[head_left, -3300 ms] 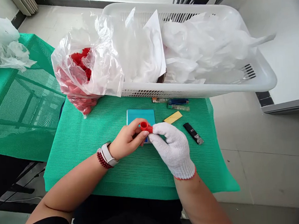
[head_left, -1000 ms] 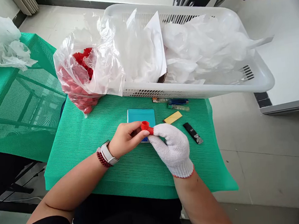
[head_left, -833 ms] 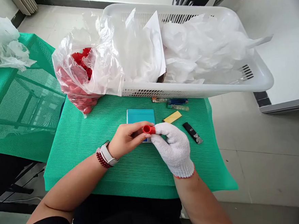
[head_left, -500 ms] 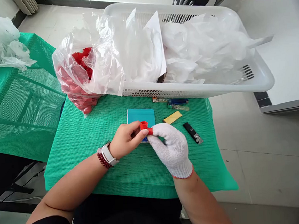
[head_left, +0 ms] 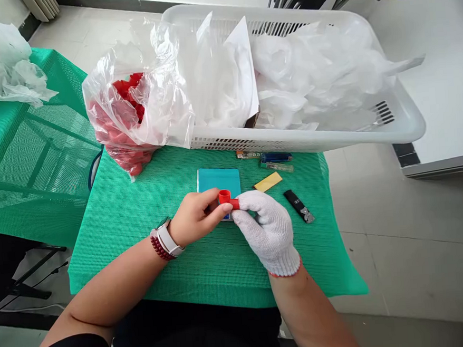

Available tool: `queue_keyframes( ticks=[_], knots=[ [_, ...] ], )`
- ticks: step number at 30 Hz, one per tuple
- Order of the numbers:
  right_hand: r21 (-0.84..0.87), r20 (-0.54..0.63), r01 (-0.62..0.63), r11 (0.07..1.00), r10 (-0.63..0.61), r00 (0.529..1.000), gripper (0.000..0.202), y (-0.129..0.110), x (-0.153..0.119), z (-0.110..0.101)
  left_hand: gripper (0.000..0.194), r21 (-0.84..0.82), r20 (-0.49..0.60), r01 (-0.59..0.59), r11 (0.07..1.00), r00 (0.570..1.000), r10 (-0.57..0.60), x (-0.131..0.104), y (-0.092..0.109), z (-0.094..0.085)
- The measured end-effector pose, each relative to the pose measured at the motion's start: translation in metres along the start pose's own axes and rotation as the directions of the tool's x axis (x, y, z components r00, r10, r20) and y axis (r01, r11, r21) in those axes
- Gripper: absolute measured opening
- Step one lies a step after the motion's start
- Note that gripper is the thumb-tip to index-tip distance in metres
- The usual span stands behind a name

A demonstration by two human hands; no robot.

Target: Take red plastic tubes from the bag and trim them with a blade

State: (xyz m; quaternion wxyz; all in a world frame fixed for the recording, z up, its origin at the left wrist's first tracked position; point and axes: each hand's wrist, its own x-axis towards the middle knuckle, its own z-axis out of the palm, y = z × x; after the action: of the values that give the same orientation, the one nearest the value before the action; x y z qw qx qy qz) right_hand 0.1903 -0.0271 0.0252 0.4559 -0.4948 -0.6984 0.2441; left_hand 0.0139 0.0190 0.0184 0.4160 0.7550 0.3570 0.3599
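A small red pipe fitting is held between both hands over a flat blue box on the green mesh cloth. My left hand, bare with a watch and bead bracelet at the wrist, pinches the fitting's left part, whose round opening faces up. On the other side my right hand, in a white knitted glove, grips the short right-hand arm of the fitting between thumb and fingers. The hands cover the near part of the box.
A clear bag of red pieces sits at the back left. A white basket with plastic bags spans the back. To the right lie a yellow lighter, a blue lighter and a black lighter.
Both hands and the red fitting have shifted very slightly to the right. The grip on the fitting looks the same.
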Motion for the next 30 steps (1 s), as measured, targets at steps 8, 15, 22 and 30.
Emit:
queue_keyframes(
  ticks=[8,15,22,30],
  knots=[
    [-0.006,-0.024,0.022,1.0,-0.022,0.999,0.005,0.0011,0.0,0.0003,0.029,0.067,0.007,-0.072,0.995,0.997,0.071,-0.001,0.0018,0.0007],
    [0.05,0.0,-0.042,0.998,0.042,0.999,0.007,0.0,-0.0016,0.0001,0.032,0.118,-0.018,-0.124,0.985,0.992,0.127,-0.0015,0.0,0.0004],
    [0.049,-0.003,-0.023,0.999,0.023,1.0,0.008,0.0021,-0.0019,0.0017,0.041,0.141,-0.042,-0.122,0.982,0.991,0.129,-0.0001,-0.0006,-0.0001],
    [0.173,0.029,-0.147,0.974,0.144,0.989,0.009,0.0027,-0.004,0.0006,0.036,0.081,-0.006,-0.098,0.992,0.995,0.099,0.0003,-0.0026,0.0008]
  ],
)
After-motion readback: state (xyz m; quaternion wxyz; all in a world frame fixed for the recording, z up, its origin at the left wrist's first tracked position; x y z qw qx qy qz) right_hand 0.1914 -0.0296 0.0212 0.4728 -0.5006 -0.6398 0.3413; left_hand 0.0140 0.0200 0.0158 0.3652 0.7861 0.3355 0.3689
